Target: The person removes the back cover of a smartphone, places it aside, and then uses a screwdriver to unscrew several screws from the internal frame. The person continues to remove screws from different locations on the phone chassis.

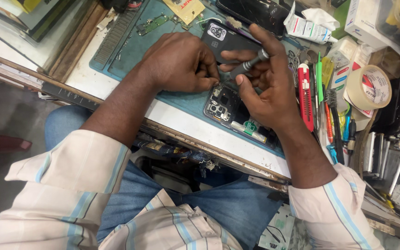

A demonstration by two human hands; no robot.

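An opened phone [237, 115] with its inner boards showing lies on the teal work mat [140, 46]. My right hand [267, 85] grips a small grey screwdriver [248, 65], its tip pointed down at the phone's top corner. My left hand [181, 62] is curled beside it, fingertips pinched at that same corner; what they pinch is hidden. A dark phone back cover [223, 39] with a camera cutout lies just beyond both hands.
A red utility knife [304, 95], a green tool, brushes and pens stand to the right. A roll of tape [370, 87] sits further right. Small circuit boards [151, 24] lie on the mat's far side. Stacked phone parts crowd the right edge.
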